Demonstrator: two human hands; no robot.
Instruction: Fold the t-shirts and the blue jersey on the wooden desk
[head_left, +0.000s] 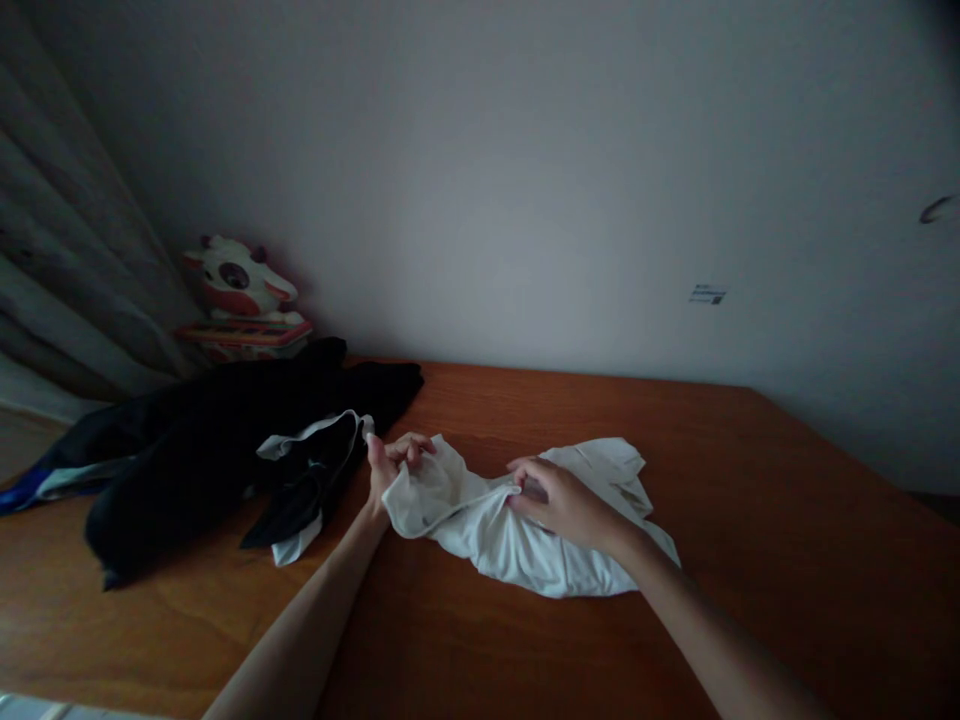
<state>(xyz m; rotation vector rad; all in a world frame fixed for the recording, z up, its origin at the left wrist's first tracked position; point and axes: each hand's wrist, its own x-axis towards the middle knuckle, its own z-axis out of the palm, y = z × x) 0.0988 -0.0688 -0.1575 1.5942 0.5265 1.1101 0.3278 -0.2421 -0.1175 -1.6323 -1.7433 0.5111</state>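
A crumpled white garment (pixel 532 550) lies on the wooden table in front of me. My left hand (pixel 394 470) is at the garment's left end, where a thin part of the cloth is lifted over the palm; its fingers curl round the fabric and a white strap rises beside the thumb. My right hand (pixel 551 500) pinches the garment's edge near its middle, thumb and fingertips together on a gathered fold. The cloth is pulled taut between the two hands, and its right part spreads loosely under and behind my right wrist.
Dark clothes (pixel 187 450) are heaped on the left of the table (pixel 750 560), with a white strap (pixel 307 432) across them. Behind them a cow-shaped toy (pixel 244 285) stands against the wall, near a curtain (pixel 75 220).
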